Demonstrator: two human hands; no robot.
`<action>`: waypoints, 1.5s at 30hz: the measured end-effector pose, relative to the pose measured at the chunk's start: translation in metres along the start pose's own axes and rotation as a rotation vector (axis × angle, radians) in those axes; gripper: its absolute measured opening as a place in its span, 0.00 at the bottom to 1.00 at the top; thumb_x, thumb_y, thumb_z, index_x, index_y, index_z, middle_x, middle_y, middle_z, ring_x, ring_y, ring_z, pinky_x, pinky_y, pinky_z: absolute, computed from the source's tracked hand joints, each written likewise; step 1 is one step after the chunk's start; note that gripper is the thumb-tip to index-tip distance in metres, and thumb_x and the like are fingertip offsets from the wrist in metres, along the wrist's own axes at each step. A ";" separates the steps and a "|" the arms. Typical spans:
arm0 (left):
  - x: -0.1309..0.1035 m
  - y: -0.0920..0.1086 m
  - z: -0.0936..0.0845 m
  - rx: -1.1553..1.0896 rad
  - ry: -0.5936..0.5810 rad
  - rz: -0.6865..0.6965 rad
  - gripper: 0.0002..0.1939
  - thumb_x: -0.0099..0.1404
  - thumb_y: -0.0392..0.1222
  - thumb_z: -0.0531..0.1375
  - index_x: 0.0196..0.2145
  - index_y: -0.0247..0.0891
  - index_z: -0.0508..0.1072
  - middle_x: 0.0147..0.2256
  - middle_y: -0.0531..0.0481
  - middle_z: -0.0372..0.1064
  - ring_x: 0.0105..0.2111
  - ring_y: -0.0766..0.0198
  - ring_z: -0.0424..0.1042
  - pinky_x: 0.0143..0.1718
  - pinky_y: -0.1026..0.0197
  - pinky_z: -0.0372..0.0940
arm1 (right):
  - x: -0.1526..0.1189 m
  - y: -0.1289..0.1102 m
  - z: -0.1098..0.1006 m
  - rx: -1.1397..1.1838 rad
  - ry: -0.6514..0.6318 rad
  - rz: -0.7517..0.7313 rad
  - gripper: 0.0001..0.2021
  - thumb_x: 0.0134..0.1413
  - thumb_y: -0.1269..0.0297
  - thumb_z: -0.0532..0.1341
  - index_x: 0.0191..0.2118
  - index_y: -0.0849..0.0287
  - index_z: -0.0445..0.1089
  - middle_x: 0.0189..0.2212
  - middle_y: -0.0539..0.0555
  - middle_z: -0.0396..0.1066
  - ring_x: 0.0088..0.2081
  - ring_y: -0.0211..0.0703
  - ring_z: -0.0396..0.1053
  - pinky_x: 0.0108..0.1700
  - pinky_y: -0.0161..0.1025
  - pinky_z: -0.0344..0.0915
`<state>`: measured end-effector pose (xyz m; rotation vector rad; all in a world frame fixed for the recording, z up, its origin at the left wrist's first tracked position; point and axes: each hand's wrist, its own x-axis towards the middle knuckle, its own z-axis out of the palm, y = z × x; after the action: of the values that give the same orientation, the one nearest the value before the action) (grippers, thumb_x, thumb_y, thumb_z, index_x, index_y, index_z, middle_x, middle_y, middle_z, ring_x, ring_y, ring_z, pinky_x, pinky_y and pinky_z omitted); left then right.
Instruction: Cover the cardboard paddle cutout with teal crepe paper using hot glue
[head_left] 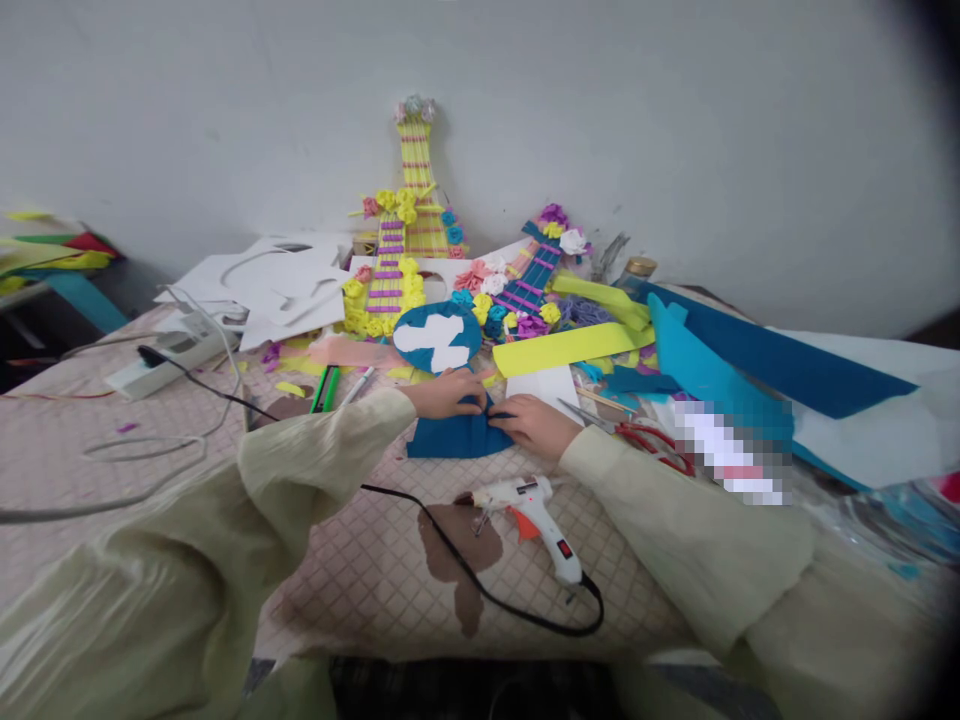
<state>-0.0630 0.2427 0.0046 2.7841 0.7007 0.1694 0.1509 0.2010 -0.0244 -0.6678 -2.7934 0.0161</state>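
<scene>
A dark blue sheet (442, 437) lies on the table in front of me, with a fold or strip near its middle. My left hand (448, 393) presses on its upper edge, fingers bent together at the blue material. From the right, my right hand (541, 424) has its fingertips closed on the same sheet, close to the left fingers. Just beyond is a blue oval (401, 340) with white patches. A yellow strip (574, 347) lies behind my right hand. Nearer to me rests a white glue gun (555, 535), its nozzle pointing left.
Decorated yellow (416, 150) and blue (534, 275) pieces with paper flowers stand against the wall. Red-handled scissors (664, 445) and large blue sheets (810, 365) lie right. A green cutter (325, 389), power strip (154, 365) and cables are left. The glue gun's black cord loops in front.
</scene>
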 end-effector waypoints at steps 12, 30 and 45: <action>0.008 -0.001 0.014 0.017 0.049 -0.017 0.08 0.61 0.44 0.53 0.33 0.40 0.70 0.36 0.50 0.68 0.43 0.58 0.60 0.43 0.57 0.49 | -0.006 -0.005 0.000 0.078 0.007 0.047 0.15 0.54 0.75 0.49 0.44 0.62 0.68 0.43 0.59 0.70 0.45 0.42 0.66 0.47 0.42 0.63; 0.003 0.001 0.013 0.006 0.066 -0.064 0.06 0.60 0.39 0.53 0.31 0.38 0.68 0.34 0.51 0.68 0.41 0.59 0.62 0.42 0.57 0.53 | -0.007 -0.009 0.003 0.006 -0.027 0.014 0.19 0.52 0.74 0.51 0.49 0.59 0.66 0.46 0.63 0.64 0.49 0.47 0.60 0.49 0.49 0.60; 0.007 0.004 0.016 0.019 0.073 -0.097 0.06 0.60 0.39 0.53 0.30 0.37 0.68 0.34 0.49 0.67 0.40 0.58 0.62 0.43 0.55 0.55 | -0.007 -0.012 0.003 -0.046 -0.037 0.013 0.19 0.52 0.74 0.51 0.50 0.62 0.66 0.45 0.64 0.64 0.48 0.48 0.61 0.48 0.48 0.61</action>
<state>-0.0519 0.2391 -0.0090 2.7668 0.8574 0.2477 0.1505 0.1878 -0.0282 -0.7033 -2.8327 -0.0340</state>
